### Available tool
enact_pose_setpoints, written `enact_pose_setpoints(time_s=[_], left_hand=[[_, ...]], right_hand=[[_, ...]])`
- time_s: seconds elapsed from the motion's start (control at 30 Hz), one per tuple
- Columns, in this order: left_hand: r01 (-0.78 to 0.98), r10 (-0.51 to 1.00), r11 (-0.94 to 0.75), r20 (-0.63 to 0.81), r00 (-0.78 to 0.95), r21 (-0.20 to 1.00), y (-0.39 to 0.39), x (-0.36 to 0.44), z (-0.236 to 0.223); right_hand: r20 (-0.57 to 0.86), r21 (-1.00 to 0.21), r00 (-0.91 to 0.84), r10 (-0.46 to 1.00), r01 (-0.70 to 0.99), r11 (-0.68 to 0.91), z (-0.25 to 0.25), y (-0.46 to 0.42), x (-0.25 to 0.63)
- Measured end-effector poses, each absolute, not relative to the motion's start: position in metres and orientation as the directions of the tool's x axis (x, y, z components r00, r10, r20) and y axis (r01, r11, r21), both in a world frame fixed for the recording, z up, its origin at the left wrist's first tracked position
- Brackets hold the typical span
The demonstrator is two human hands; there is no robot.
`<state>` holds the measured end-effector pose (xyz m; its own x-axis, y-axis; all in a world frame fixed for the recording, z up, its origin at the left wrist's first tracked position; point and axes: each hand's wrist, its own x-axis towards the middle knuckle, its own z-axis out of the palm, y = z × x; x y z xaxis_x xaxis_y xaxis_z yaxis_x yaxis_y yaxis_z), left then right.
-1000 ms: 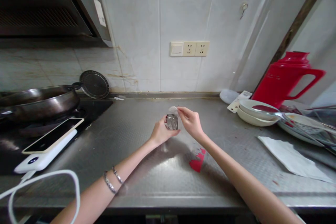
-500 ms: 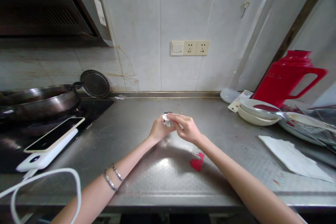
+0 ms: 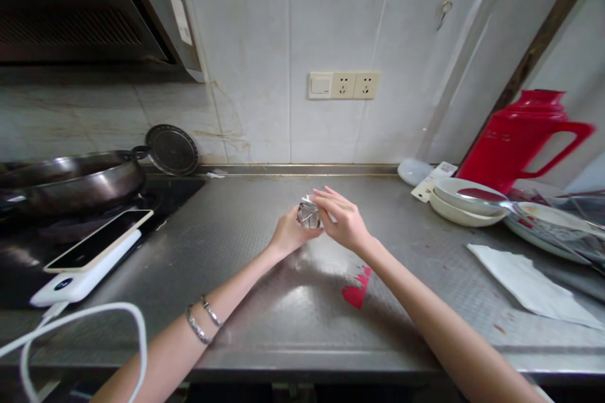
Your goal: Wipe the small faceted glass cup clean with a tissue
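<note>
Over the middle of the steel counter [image 3: 283,302] both my hands meet around a small shiny packet with a crinkled wrapper [image 3: 308,214]. My left hand [image 3: 288,234] is closed on the packet from below and the left. My right hand [image 3: 341,221] pinches the packet's right side with thumb and forefinger, the other fingers stretched out above. A torn red scrap [image 3: 357,289] lies on the counter under my right forearm.
A dark wok [image 3: 70,179] sits on the stove at left, with a phone on a white power bank [image 3: 89,252] and a white cable [image 3: 85,321] in front. At right stand a red jug [image 3: 520,135], stacked white bowls [image 3: 466,204] and a paper napkin [image 3: 524,283].
My right hand first pulled a clear flap up above the packet, then closed low over it, and now has lifted slightly, pinching its side. My left hand kept hold throughout.
</note>
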<state>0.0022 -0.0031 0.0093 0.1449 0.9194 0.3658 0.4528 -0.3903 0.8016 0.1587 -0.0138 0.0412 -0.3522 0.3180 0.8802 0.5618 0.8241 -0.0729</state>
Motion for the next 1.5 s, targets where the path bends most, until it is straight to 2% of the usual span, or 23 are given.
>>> enact_pose_setpoints(time_s=[0.07, 0.13, 0.27, 0.37, 0.43, 0.53, 0.63, 0.7, 0.77, 0.93, 1.2, 1.3, 1.4, 1.5], left_hand=[[0.486, 0.913, -0.404, 0.377, 0.157, 0.775, -0.004, 0.002, 0.011], [0.494, 0.91, -0.409, 0.379, 0.166, 0.767, -0.005, 0.0, 0.013], [0.458, 0.894, -0.445, 0.407, 0.185, 0.77, -0.002, -0.005, 0.012], [0.432, 0.898, -0.439, 0.398, 0.185, 0.788, 0.002, -0.008, 0.006], [0.427, 0.896, -0.443, 0.403, 0.186, 0.788, 0.004, -0.01, 0.004], [0.388, 0.888, -0.461, 0.42, 0.19, 0.799, 0.004, -0.007, 0.006], [0.329, 0.938, -0.341, 0.292, 0.189, 0.881, -0.001, -0.002, 0.013], [0.268, 0.965, -0.23, 0.183, 0.188, 0.936, -0.004, 0.002, 0.018], [0.181, 0.972, -0.17, 0.134, 0.195, 0.969, -0.007, 0.004, 0.021], [-0.013, 0.967, -0.109, 0.109, 0.228, 0.994, -0.011, 0.004, 0.024], [-0.078, 0.961, -0.079, 0.097, 0.259, 0.994, -0.007, -0.001, 0.022], [-0.049, 0.962, -0.112, 0.12, 0.244, 0.993, -0.004, -0.002, 0.021], [0.011, 0.966, -0.144, 0.138, 0.221, 0.99, -0.003, 0.0, 0.019], [0.058, 0.97, -0.167, 0.154, 0.191, 0.984, -0.003, 0.002, 0.015]], right_hand=[[0.814, 0.067, -0.515, 0.27, 0.544, 0.836, 0.039, -0.015, 0.157], [0.776, 0.138, -0.583, 0.24, 0.529, 0.837, 0.037, -0.016, 0.156], [0.769, 0.174, -0.612, 0.185, 0.478, 0.861, 0.035, -0.019, 0.154], [0.774, 0.152, -0.612, 0.162, 0.427, 0.891, 0.035, -0.023, 0.149], [0.794, 0.09, -0.585, 0.165, 0.381, 0.92, 0.036, -0.027, 0.146], [0.836, -0.077, -0.496, 0.234, 0.318, 0.945, 0.04, -0.032, 0.142], [0.887, -0.262, -0.271, 0.374, 0.37, 0.891, 0.046, -0.032, 0.145], [0.896, -0.337, -0.114, 0.43, 0.457, 0.823, 0.049, -0.028, 0.151], [0.901, -0.324, -0.085, 0.426, 0.521, 0.79, 0.05, -0.023, 0.157], [0.871, -0.2, -0.306, 0.385, 0.494, 0.846, 0.043, -0.014, 0.163], [0.858, -0.251, -0.325, 0.398, 0.411, 0.876, 0.047, -0.023, 0.159], [0.804, -0.406, -0.289, 0.519, 0.371, 0.835, 0.049, -0.025, 0.159], [0.732, -0.633, -0.034, 0.68, 0.333, 0.699, 0.046, -0.019, 0.16], [0.655, -0.749, 0.187, 0.732, 0.284, 0.598, 0.04, -0.006, 0.162]])
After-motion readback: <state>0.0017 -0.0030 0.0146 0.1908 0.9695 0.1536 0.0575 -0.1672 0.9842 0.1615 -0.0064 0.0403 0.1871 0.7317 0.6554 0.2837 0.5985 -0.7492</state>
